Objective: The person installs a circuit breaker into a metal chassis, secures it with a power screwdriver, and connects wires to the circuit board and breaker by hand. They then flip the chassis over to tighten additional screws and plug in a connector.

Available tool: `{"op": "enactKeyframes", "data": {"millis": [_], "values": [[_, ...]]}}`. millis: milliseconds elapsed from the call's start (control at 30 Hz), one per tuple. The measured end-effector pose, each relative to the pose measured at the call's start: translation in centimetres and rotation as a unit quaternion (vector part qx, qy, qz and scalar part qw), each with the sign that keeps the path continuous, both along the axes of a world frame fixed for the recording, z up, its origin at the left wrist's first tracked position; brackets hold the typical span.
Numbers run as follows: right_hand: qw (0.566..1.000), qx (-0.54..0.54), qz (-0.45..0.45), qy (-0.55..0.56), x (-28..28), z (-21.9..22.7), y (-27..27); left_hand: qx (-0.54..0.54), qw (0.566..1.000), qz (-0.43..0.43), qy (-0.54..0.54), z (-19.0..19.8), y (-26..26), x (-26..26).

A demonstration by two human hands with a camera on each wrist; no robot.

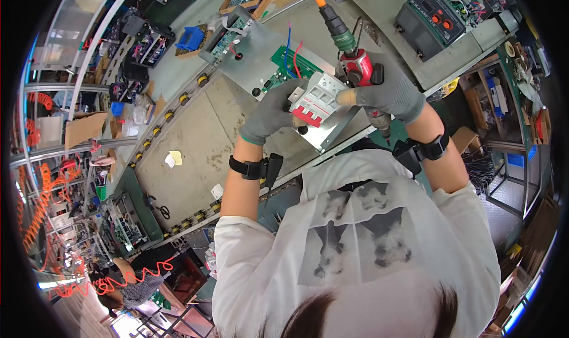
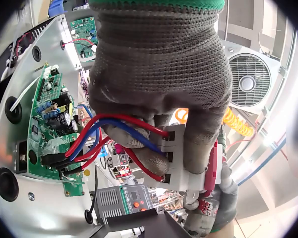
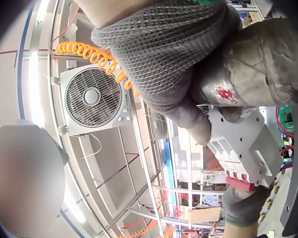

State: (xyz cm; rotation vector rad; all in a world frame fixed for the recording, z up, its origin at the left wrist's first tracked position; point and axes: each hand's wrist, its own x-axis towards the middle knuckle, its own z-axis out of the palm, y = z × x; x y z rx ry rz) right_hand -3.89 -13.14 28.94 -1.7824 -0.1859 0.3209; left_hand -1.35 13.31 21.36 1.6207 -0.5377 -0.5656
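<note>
Left hand [image 1: 268, 116] is pinching circuit breaker [image 1: 320, 98] between its fingers; right hand [image 1: 396, 95] is gripping power screwdriver [image 1: 364, 63], thumb seemingly touching breaker.

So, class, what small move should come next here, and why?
Probably turn the red power tool so its tip faces the white breaker: the right hand grips it with the tip pointing away, while the left hand holds the breaker, and red and blue wires run into its slots.
</note>
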Motion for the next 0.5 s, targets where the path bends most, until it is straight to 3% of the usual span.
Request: {"op": "enactKeyframes", "data": {"millis": [33,100,267,333,400,433,500], "values": [[0.999,0.047,0.001,-0.001,0.0,-0.3,0.1,-0.001,1.0,0.004,0.002,0.0,0.1,0.0],[0.999,0.035,-0.012,0.035,0.1,-0.2,-0.1,-0.038,0.997,0.004,0.07,0.2,0.2,0.0],[0.993,0.068,-0.047,0.08,0.3,-0.6,0.0,-0.103,0.992,0.04,0.062,-0.4,0.0,-0.4],[0.991,0.11,0.008,0.082,0.1,-0.4,0.0,-0.099,0.992,0.047,0.066,-1.3,0.1,-0.4],[0.984,0.159,0.041,0.064,0.0,-0.8,0.6,-0.214,0.955,0.105,0.176,-2.4,0.0,-0.4],[0.975,0.208,0.072,0.042,0.0,-0.9,1.1,-0.215,0.955,0.105,0.176,-2.7,0.2,0.1],[0.971,0.211,0.105,0.05,-0.5,1.0,1.7,-0.348,0.905,-0.02,0.243,-3.5,1.0,1.3]]}}
